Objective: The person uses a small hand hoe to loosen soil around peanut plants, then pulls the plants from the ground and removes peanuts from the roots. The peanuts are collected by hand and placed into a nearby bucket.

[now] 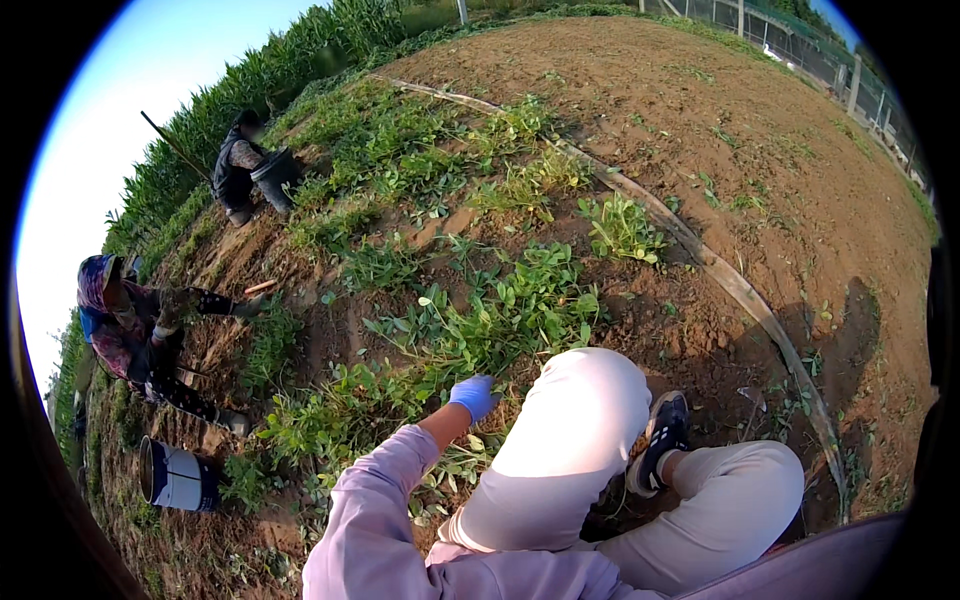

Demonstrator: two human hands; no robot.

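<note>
My left hand (474,397), in a blue-purple glove, reaches down beside my raised knee. It is at the near edge of a heap of low, leafy green plants (520,310). Its fingers look curled closed among the stems, and what lies in them is hidden. More leafy plants (350,410) spread to the left of my forearm, some of them yellowing. My right hand does not show; a lilac sleeve (800,565) runs along the lower right edge.
A person in a patterned hood (120,310) sits on the left, near a white-and-blue bucket (180,475). Farther back, another person (237,170) holds a dark bucket (275,178). A long pale strip (720,265) curves across bare soil at right. Tall crops (300,65) and a fence (855,85) stand behind.
</note>
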